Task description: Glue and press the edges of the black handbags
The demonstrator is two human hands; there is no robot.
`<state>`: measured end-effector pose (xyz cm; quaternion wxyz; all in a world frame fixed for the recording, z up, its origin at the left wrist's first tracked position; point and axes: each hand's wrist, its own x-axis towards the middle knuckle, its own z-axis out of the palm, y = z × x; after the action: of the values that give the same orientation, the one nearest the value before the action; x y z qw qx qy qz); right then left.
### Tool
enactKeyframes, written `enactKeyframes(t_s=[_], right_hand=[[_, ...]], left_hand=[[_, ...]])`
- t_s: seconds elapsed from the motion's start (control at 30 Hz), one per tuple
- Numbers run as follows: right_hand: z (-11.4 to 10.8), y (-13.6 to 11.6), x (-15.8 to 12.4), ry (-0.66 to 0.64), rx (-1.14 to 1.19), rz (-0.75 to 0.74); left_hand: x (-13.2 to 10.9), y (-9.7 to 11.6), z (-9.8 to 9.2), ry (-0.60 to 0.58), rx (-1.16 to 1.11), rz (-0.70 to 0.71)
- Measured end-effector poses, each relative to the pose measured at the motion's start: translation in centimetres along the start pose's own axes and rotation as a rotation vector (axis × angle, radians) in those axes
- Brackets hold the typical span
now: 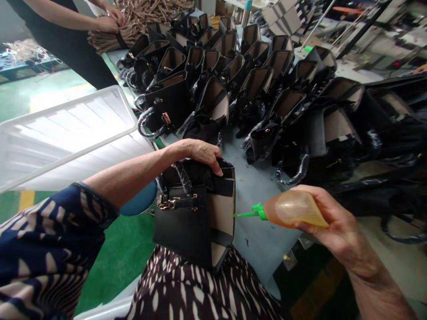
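A black handbag point(182, 224) lies across my lap and the table edge, its open side with beige lining facing right. My left hand point(203, 153) grips the bag's upper edge, thumb on the inside near the corner. In my right hand point(333, 222) is a squeeze bottle point(293, 208) of amber liquid, held level. Its thin green nozzle points left, and the tip is at the bag's open rim. A thin yellowish line shows along that rim. The bag's handles are wrapped in clear plastic.
Many black handbags point(213, 102) stand close together on the grey table point(256, 186). A white plastic crate point(70, 129) is at left, beside a blue stool point(140, 200). At the far left, a co-worker's hands point(111, 20) rest on a stack of brown pieces point(106, 42).
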<state>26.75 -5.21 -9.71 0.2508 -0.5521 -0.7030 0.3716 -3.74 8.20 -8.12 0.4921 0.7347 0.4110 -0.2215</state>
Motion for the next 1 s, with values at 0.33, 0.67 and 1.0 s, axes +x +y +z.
enactKeyframes(t_s=[0.33, 0.67, 1.0], right_hand=[[1.0, 0.1, -0.6, -0.053, 0.098, 0.026], [0.9, 1.0, -1.2, -0.078, 0.112, 0.074], [1.3, 0.8, -1.6, -0.124, 0.144, 0.138]], left_hand=[[0.0, -0.4, 0.0, 0.045, 0.073, 0.005], [0.2, -0.8, -0.1, 0.065, 0.049, 0.049], [0.3, -0.9, -0.2, 0.057, 0.053, 0.044]])
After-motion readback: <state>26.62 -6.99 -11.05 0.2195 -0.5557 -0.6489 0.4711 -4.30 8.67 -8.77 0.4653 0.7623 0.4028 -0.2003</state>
